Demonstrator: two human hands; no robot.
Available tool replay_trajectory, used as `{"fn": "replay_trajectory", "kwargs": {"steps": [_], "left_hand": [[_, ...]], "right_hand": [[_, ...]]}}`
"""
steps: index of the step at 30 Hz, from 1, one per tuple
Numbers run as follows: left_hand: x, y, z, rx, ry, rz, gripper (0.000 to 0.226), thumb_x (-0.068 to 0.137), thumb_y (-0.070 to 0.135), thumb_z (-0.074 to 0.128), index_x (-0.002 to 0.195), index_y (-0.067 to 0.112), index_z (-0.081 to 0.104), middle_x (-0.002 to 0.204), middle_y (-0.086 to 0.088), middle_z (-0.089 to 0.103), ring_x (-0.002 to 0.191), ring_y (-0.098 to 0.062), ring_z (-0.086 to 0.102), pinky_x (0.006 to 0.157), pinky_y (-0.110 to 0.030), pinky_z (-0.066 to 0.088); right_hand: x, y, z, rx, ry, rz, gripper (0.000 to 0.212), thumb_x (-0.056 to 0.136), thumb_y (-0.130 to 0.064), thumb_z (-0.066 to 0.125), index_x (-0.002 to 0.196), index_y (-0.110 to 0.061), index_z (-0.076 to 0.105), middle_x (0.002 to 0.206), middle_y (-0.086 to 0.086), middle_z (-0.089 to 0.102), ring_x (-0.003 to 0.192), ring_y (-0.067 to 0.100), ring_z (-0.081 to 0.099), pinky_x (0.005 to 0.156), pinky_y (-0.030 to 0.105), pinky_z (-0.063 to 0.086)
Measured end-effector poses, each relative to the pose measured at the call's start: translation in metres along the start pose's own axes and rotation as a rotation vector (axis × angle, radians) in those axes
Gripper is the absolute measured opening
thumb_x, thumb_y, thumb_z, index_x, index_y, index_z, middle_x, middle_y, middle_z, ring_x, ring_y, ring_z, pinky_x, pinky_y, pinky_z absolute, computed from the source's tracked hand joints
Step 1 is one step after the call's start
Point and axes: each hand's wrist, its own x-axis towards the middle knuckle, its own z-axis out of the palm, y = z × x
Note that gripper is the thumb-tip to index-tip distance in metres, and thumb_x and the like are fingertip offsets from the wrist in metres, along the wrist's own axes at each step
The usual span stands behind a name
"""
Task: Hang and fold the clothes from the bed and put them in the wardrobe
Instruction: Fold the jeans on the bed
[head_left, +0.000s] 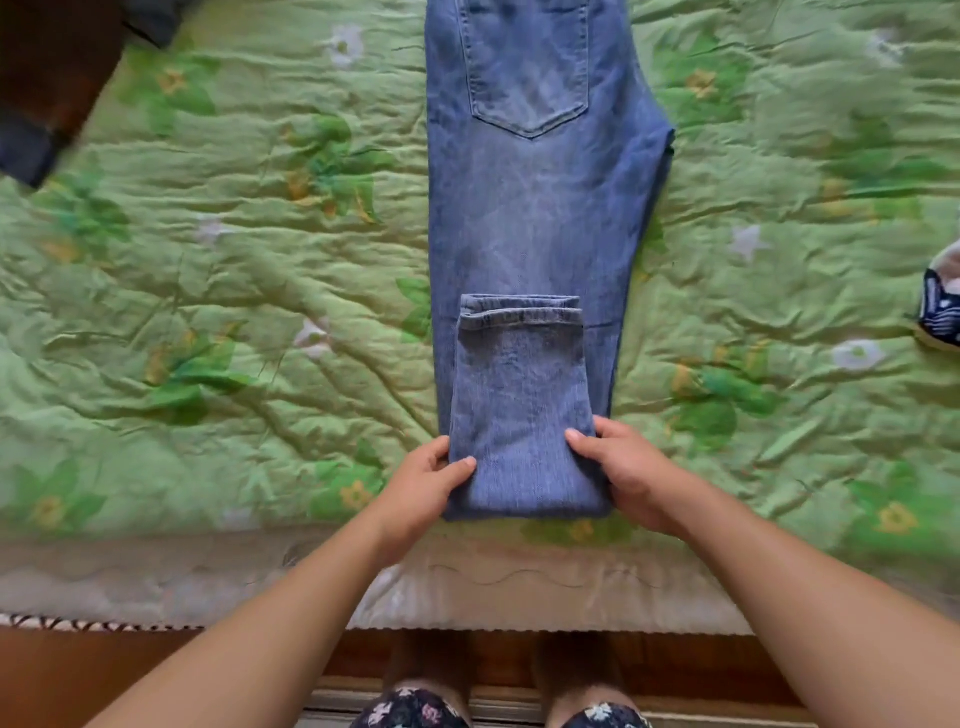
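Note:
A pair of blue jeans (535, 208) lies lengthwise on the bed, folded in half along its length, back pocket facing up at the top. Its leg ends are folded back over the legs, the hems lying about mid-length. My left hand (428, 486) grips the left side of the fold near the bed's front edge, thumb on top. My right hand (621, 470) grips the right side of the same fold, thumb on top of the denim.
A green quilted floral bedspread (234, 291) covers the bed. Dark clothing (47, 104) lies at the top left corner. A navy patterned garment (943, 306) pokes in at the right edge. The bed's pale front border (519, 582) and the wooden floor are below.

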Motion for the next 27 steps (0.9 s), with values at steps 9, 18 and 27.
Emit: {"fn": "replay_trajectory", "kwargs": {"steps": [9, 18, 27], "left_hand": [[0.033, 0.073, 0.002, 0.017, 0.192, 0.154, 0.005, 0.099, 0.019, 0.062, 0.104, 0.019, 0.064, 0.091, 0.007, 0.071, 0.084, -0.011, 0.064, 0.069, -0.032, 0.049], [0.067, 0.190, -0.006, -0.003, 0.261, 0.418, 0.013, 0.099, 0.011, 0.061, 0.091, 0.021, 0.062, 0.082, 0.006, 0.067, 0.069, -0.006, 0.060, 0.062, -0.028, 0.050], [0.144, 0.255, -0.025, -0.115, 0.211, 0.222, 0.012, 0.095, 0.011, 0.066, 0.104, 0.016, 0.060, 0.104, -0.003, 0.065, 0.093, -0.021, 0.061, 0.090, -0.045, 0.052]], "right_hand": [[0.012, -0.069, 0.009, -0.039, 0.091, -0.187, 0.005, 0.098, -0.018, 0.062, 0.095, -0.019, 0.067, 0.082, -0.005, 0.074, 0.065, 0.009, 0.068, 0.057, 0.027, 0.053], [0.010, -0.197, 0.022, -0.073, 0.082, -0.424, 0.014, 0.096, -0.008, 0.062, 0.086, -0.018, 0.063, 0.071, -0.004, 0.066, 0.057, 0.009, 0.062, 0.054, 0.027, 0.050], [0.089, -0.268, 0.030, -0.126, 0.103, -0.286, 0.015, 0.090, -0.025, 0.072, 0.097, -0.023, 0.058, 0.111, 0.000, 0.072, 0.094, 0.020, 0.068, 0.087, 0.043, 0.052]]}}
